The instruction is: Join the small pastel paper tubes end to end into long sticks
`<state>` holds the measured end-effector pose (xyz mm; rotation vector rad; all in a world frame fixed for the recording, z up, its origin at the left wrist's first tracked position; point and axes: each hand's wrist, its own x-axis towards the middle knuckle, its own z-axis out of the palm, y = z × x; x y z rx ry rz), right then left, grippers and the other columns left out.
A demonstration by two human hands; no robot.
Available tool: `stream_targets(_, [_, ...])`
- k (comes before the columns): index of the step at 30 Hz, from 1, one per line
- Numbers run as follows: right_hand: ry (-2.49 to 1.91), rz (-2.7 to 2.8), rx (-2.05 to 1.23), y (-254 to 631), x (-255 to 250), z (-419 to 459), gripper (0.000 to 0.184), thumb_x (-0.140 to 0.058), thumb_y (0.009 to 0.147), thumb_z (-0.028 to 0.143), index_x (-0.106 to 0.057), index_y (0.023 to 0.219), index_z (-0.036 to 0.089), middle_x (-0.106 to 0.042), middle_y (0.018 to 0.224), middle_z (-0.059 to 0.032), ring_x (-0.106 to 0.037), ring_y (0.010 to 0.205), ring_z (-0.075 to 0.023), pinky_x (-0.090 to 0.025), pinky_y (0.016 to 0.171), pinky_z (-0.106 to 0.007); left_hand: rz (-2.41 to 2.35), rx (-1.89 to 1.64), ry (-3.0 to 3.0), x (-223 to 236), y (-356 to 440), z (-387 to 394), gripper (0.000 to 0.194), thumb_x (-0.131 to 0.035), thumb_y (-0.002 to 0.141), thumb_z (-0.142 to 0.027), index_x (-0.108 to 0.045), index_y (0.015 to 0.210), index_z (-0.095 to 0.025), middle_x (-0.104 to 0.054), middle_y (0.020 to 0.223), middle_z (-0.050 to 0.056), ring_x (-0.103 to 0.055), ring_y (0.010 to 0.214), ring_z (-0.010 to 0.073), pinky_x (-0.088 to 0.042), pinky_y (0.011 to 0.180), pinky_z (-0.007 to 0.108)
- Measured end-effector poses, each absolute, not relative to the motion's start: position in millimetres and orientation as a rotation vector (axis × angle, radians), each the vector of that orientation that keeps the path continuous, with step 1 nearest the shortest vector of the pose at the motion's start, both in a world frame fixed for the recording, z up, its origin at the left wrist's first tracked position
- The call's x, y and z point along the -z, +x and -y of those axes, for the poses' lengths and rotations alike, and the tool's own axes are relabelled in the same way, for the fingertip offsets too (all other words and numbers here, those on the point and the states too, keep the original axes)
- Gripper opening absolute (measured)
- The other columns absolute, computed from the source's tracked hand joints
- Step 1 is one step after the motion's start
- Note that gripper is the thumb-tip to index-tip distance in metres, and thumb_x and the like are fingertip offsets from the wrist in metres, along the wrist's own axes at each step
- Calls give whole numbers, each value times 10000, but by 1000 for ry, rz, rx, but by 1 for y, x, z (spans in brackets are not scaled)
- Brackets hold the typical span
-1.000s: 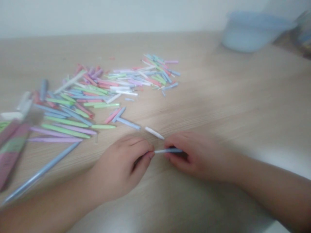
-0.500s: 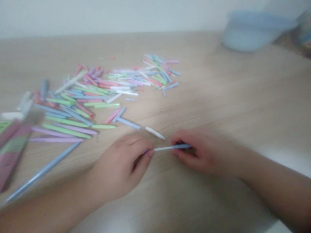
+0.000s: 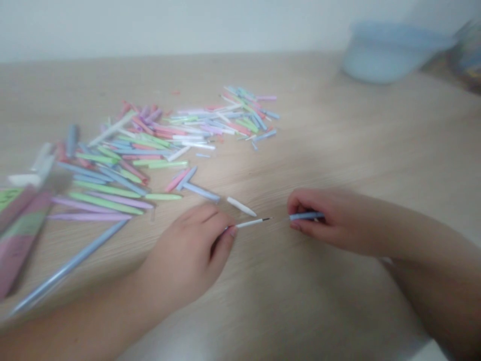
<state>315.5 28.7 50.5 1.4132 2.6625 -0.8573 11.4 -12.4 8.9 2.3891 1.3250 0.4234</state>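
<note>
My left hand (image 3: 195,245) is closed in a pinch on a thin white pen refill (image 3: 249,223), whose dark tip points right. To its right, my right hand (image 3: 319,215) pinches a blue pen barrel piece (image 3: 306,216), apart from the refill tip by a short gap. A white tapered pen piece (image 3: 241,206) lies on the table just beyond the refill. Past it rest a blue pen part (image 3: 201,191) and a pink one (image 3: 178,180). The far end of the refill is hidden in my left hand.
A spread of pastel pen parts (image 3: 150,135) covers the left and middle of the wooden table (image 3: 356,145). A long blue tube (image 3: 71,265) lies beside my left forearm, near a pink and green box (image 3: 22,235). A pale blue container (image 3: 383,55) stands at back right.
My right hand has moved right and slightly away from me with the blue barrel piece, baring the refill's dark tip. My left hand has stayed nearly in place.
</note>
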Motion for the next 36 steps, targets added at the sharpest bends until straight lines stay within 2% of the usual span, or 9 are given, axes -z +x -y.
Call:
stream_targets(10, [1421, -2770, 949, 306, -42, -23, 108, -642, 998, 357, -654, 1029, 254, -707, 880, 10, -617, 737, -174, -420, 638, -296, -1340, -375, 2447, -6, 13, 12, 253, -473, 1072, -307, -686, 968, -218, -648, 969, 73, -599, 946, 270, -489, 848, 451])
stream_targets(16, [1426, -2837, 1261, 276, -37, -10, 69, -685, 990, 308, -719, 1021, 257, -734, 893, 26, -651, 782, -163, -478, 713, -290, -1321, -390, 2464, -5, 13, 12, 243, -489, 1066, -309, -707, 1135, -225, -690, 1112, 84, -634, 1057, 292, -507, 940, 486])
stream_targets(20, [1263, -2924, 1366, 264, -34, 1, 199, -604, 1011, 188, -706, 1177, 230, -757, 1085, -25, -688, 967, -184, -518, 853, -312, -1350, -472, 2538, -8, 12, 16, 295, -577, 1025, -340, -655, 1289, -235, -702, 1249, 86, -621, 1165, 331, -452, 995, 529])
stream_targets(23, [1241, -2952, 1384, 263, -33, 6, 287, -565, 1008, 144, -638, 1275, 221, -737, 1174, -44, -691, 1043, -185, -530, 917, -316, -1279, -580, 2608, -13, 10, 21, 312, -611, 981, -335, -647, 1274, -234, -714, 1241, 96, -623, 1131, 347, -413, 953, 539])
stream_targets(28, [1338, -2827, 1468, 263, -34, 6, 175, -610, 1015, 220, -619, 1189, 233, -751, 1072, -26, -719, 967, -192, -567, 846, -319, -1024, -674, 2565, -15, 9, 23, 352, -637, 972, -250, -602, 1320, -219, -731, 1180, 81, -643, 1072, 279, -452, 958, 466])
stream_targets(33, [1312, -2744, 1488, 261, -36, 7, 174, -660, 1006, 244, -658, 1179, 259, -772, 1134, -20, -727, 1024, -224, -577, 894, -371, -875, -628, 2391, -11, 8, 20, 199, -568, 1038, -165, -630, 1209, -245, -729, 1038, 28, -657, 962, 190, -511, 875, 341])
stream_targets(36, [1307, -2765, 1342, 265, -39, 5, 196, -705, 980, 329, -675, 1159, 255, -772, 1055, -24, -720, 922, -229, -567, 782, -358, -917, -669, 2357, -11, 7, 20, 211, -579, 1032, -161, -633, 1210, -261, -718, 999, 16, -657, 950, 183, -517, 858, 327])
